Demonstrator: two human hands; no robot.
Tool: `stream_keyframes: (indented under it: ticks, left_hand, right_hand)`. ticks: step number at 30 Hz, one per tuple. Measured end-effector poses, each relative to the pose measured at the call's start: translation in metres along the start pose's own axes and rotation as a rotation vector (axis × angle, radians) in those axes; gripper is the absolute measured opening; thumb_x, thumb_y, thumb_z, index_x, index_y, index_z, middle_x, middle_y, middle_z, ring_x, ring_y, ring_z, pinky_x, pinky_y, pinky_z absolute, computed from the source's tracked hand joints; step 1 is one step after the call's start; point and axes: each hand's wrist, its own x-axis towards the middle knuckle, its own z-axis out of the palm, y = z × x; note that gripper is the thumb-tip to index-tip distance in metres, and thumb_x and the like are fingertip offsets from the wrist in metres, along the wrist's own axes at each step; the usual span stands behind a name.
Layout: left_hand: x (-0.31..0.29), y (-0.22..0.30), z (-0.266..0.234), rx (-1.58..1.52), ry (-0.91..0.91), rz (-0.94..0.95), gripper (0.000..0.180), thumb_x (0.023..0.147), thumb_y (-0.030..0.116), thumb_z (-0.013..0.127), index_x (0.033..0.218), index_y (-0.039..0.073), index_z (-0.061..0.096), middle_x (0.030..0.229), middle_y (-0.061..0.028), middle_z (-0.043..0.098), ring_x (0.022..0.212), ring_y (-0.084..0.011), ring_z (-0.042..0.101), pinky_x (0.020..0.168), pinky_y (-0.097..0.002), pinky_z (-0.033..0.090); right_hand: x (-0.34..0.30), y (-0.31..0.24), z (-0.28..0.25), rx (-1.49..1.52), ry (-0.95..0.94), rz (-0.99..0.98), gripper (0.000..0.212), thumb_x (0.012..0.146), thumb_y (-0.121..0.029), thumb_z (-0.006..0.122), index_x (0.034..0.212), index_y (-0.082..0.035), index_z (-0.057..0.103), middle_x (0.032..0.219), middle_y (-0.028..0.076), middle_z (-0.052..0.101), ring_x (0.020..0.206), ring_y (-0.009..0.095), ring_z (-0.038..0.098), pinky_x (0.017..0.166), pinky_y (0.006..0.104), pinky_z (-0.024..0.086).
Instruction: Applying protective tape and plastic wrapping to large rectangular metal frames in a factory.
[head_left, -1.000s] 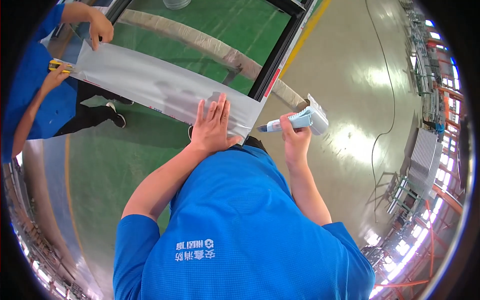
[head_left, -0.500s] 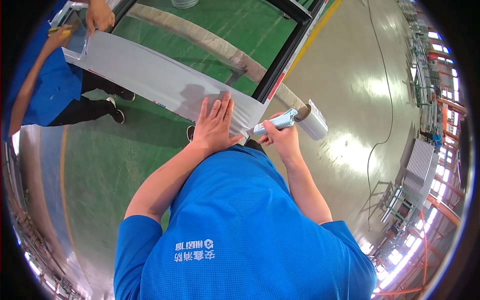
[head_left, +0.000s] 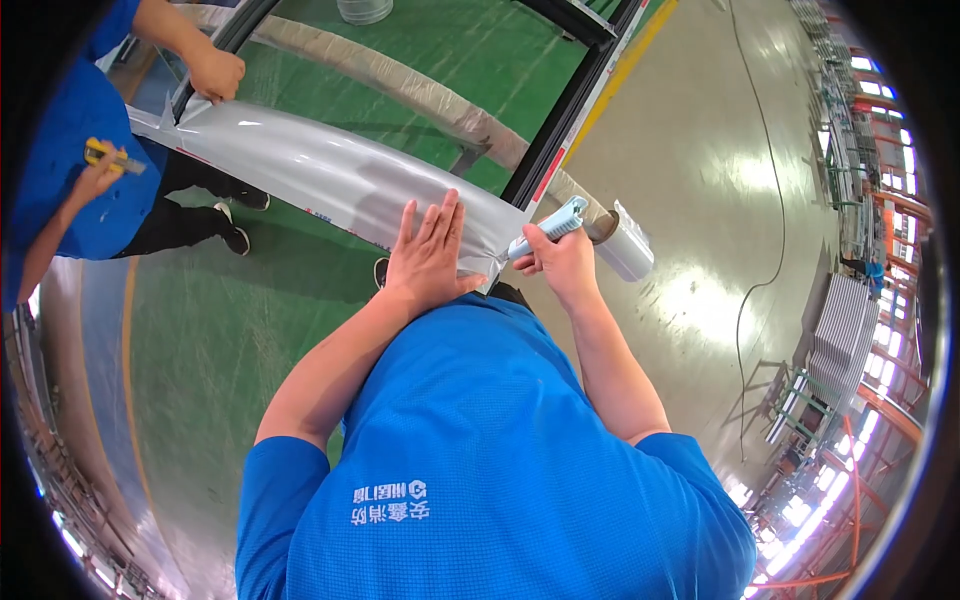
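My left hand lies flat with its fingers spread on a sheet of whitish protective film, which covers the near side of a dark window or door frame. In my right hand is a light-blue utility knife. Its tip end points at the film by the frame's near right corner; the blade itself is too small to make out. At the far left, a co-worker's fist is at the film's other end. The co-worker's other hand holds a yellow utility knife.
A padded support bar wrapped in film runs under the frame, with a roll-like end sticking out at the right. A bucket stands on the green floor beyond. A dark cable crosses the grey floor; stacked profiles stand far right.
The co-worker's fist has shifted right and the film now bulges in a glossy curve. The yellow knife has moved lower. My right hand's knife has tilted up slightly; my left hand stays put.
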Motion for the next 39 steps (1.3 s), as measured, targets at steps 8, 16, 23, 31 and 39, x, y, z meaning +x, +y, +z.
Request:
stream_keyframes:
  ticks: [8,16,23,31,39]
  left_hand:
    - [0.000,-0.001,0.001,-0.013,0.020,0.010,0.113,0.078,0.068,0.058,0.154,-0.002,0.012,0.163,-0.0145,0.011,0.145,-0.0281,0.029,0.121,-0.0500,0.001]
    - [-0.026,-0.014,0.000,-0.391,0.432,0.084,0.057,0.081,0.031,0.070,0.126,0.003,0.049,0.135,-0.0166,0.045,0.119,-0.0300,0.049,0.104,-0.0448,0.034]
    - [-0.075,-0.020,-0.004,-0.906,0.367,-0.321,0.008,0.085,0.005,0.061,0.080,0.001,0.059,0.074,-0.0089,0.058,0.067,-0.0210,0.056,0.061,-0.0314,0.045]
    - [0.090,0.013,-0.013,-0.309,0.336,0.099,0.019,0.088,0.023,0.066,0.103,0.013,0.069,0.111,-0.0068,0.063,0.121,-0.0312,0.050,0.104,-0.0469,0.032]
    - [0.128,-0.003,-0.021,-0.277,-0.294,-0.038,0.018,0.089,0.028,0.061,0.100,0.019,0.071,0.101,-0.0047,0.068,0.112,-0.0231,0.055,0.099,-0.0530,0.031]
  right_hand:
    - [0.027,-0.013,-0.028,0.075,0.208,-0.247,0.027,0.092,-0.017,0.067,0.100,0.005,0.054,0.077,0.013,0.065,0.063,0.022,0.069,0.053,0.0308,0.056]
    - [0.019,-0.018,-0.040,0.169,0.108,-0.240,0.025,0.093,-0.016,0.067,0.101,0.001,0.050,0.063,0.007,0.057,0.058,0.021,0.067,0.051,0.0308,0.055]
    - [0.015,-0.014,-0.034,0.144,0.025,-0.172,0.028,0.091,-0.018,0.069,0.102,0.001,0.050,0.064,0.008,0.059,0.057,0.018,0.066,0.049,0.0295,0.054]
    - [0.006,-0.014,-0.060,0.183,0.093,-0.220,0.024,0.092,-0.017,0.066,0.103,0.000,0.052,0.062,0.005,0.057,0.055,0.017,0.065,0.050,0.0277,0.052]
    - [-0.012,0.032,-0.121,0.348,0.317,-0.189,0.019,0.094,-0.017,0.063,0.100,-0.002,0.053,0.058,0.002,0.052,0.052,0.016,0.060,0.049,0.0285,0.048]
